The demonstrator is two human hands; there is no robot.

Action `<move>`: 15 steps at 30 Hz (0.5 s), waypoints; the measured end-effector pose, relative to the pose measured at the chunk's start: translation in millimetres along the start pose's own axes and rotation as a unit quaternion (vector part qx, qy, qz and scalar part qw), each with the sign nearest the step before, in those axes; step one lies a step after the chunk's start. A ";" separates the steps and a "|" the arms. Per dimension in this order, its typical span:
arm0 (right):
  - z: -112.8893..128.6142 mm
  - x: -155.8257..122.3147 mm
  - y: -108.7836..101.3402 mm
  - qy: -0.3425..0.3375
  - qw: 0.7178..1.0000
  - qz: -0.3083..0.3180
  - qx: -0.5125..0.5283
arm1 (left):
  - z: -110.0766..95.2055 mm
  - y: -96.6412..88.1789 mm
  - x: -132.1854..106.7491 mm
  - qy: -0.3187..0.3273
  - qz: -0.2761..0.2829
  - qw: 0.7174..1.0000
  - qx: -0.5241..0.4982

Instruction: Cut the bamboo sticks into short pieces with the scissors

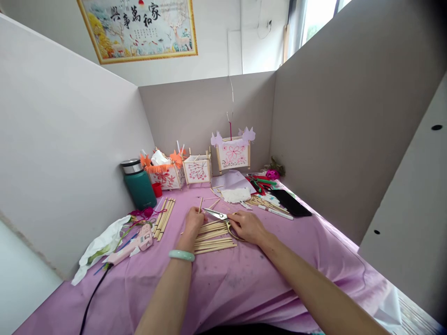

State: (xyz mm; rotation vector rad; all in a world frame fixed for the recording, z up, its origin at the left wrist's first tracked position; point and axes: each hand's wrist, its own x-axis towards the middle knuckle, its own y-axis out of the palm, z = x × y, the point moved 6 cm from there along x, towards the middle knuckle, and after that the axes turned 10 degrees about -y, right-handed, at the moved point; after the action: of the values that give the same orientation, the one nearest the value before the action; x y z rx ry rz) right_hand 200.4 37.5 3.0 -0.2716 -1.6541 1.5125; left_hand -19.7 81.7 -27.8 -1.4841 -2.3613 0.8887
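Note:
My left hand (193, 223) is closed around a thin wooden stick (200, 204) that stands almost upright. A pale green bangle (181, 255) sits on that wrist. My right hand (246, 226) grips the handles of a pair of scissors (216, 214), whose metal blades point left toward the stick. Both hands rest over a loose pile of wooden sticks (213, 237) lying on the purple cloth (244, 288).
A pink glue gun (134, 245) with a black cord lies at the left, beside more sticks (164, 217) and white crumpled paper (101, 246). A green flask (138, 184), paper lanterns (198, 169), a hanging lantern (233, 153) and a black phone (291, 203) stand further back. Grey partition walls enclose the table.

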 end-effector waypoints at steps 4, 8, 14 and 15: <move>-1.4 -1.2 -1.0 0.009 1.000 -0.004 -0.008 | -1.1 -0.7 -1.6 0.001 -0.004 1.000 0.011; 5.4 -0.9 -1.3 -0.018 1.000 0.004 -0.002 | -0.8 -0.5 -1.7 0.007 -0.008 1.000 0.025; 0.6 -0.5 -3.7 0.003 1.000 0.015 -0.012 | -1.9 -2.6 -0.2 0.013 -0.020 0.998 0.052; -0.1 -1.0 -3.9 -0.003 1.000 0.018 -0.009 | -2.5 -3.2 -0.7 0.015 -0.022 0.998 0.054</move>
State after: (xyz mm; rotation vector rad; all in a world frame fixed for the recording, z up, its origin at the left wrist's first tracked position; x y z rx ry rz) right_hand 202.5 36.0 6.1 -0.3083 -1.6757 1.5283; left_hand -20.6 81.0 -23.7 -1.3893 -2.2764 0.9606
